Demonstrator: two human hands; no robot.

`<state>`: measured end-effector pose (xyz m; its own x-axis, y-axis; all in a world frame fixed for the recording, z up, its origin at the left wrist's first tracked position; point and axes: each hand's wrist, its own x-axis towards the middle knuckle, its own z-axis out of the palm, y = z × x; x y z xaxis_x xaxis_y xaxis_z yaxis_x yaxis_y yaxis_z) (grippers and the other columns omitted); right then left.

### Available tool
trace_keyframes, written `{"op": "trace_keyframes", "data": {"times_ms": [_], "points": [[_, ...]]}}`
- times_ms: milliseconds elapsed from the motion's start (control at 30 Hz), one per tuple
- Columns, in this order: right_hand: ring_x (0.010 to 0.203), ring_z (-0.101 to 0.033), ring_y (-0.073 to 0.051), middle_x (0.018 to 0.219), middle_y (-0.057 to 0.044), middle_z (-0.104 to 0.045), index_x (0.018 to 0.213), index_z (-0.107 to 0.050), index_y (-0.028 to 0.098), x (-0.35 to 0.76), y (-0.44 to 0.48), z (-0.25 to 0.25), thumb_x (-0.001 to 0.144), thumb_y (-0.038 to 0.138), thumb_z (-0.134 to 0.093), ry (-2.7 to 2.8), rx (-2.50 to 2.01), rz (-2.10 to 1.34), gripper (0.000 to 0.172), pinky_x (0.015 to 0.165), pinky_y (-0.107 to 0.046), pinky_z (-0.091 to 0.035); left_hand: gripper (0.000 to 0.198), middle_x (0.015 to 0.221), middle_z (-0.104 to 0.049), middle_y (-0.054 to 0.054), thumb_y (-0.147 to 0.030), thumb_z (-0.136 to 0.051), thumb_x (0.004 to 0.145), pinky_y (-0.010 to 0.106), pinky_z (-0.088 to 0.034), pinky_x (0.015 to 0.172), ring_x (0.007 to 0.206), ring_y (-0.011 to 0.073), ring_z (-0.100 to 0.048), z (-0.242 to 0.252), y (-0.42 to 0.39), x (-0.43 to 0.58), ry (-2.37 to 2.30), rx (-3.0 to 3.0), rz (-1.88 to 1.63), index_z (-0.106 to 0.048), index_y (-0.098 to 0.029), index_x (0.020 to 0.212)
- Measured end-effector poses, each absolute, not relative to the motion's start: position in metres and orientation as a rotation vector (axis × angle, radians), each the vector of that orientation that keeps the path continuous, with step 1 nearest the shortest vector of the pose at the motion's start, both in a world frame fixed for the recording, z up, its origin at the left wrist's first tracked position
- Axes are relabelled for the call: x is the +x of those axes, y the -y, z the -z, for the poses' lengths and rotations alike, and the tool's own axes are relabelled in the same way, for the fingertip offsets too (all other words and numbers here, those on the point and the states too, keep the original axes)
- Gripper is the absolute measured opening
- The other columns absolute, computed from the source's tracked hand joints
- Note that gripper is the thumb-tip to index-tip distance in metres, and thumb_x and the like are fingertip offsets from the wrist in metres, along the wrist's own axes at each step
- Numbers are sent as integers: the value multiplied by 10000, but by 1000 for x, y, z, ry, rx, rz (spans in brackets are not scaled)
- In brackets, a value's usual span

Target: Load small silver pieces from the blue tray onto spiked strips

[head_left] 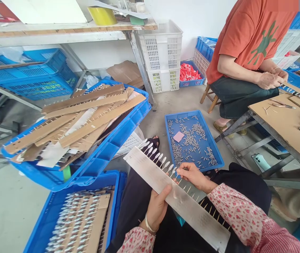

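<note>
My left hand [157,205] is closed around a long pale cardboard strip [192,214], thumb on its upper face, above my lap. Thin wooden sticks stand out along the strip's far edge. Small silver-grey leaf-shaped pieces [154,151] sit on the sticks of its left half, while the sticks on the right half are bare. With fingers pinched, my right hand [192,174] is at one silver-grey piece [174,170] on a stick near the strip's middle. Beyond it on the floor, a shallow blue tray [168,140] contains many similar loose pieces and a pink card [178,136].
At left, a blue crate [97,165] heaped with stick-edged cardboard strips [107,116] rests above another blue crate [40,223] of filled strips. A co-worker [244,52] sits at right by a table [279,117] with pliers [281,103]. White crates [163,52] stand behind.
</note>
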<state>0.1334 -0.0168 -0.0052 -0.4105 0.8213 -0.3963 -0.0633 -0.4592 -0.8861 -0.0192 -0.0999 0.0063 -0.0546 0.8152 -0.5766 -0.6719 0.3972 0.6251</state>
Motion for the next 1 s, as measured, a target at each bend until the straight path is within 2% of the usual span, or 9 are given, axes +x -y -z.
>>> {"op": "trace_keyframes", "data": {"times_ms": [667,867,1000], "points": [[418,-299,-61,473,74,-441,601,-505,177,130,21,1,727,452,-709,1190,-1170,-1949,365,422,-216,-207,598,868,-736,105,-250,-802,623,415,-509,803,865,288,-683,-1,101,-17,-1140,200,-1240,-583,-140,1168],[428,-311,-58,549,27,-576,606,-517,173,124,29,0,721,440,-718,1172,-1146,-1983,353,419,-211,-213,574,946,-730,103,-240,-810,604,392,-494,844,887,266,-675,3,101,-15,-1192,181,-1279,-620,-144,1137],[424,-302,-54,544,34,-569,611,-514,173,122,29,-2,745,436,-698,1126,-1135,-1983,348,419,-206,-219,589,938,-730,100,-249,-806,611,384,-494,831,876,264,-674,1,100,-15,-1155,188,-1284,-619,-152,1161]]}}
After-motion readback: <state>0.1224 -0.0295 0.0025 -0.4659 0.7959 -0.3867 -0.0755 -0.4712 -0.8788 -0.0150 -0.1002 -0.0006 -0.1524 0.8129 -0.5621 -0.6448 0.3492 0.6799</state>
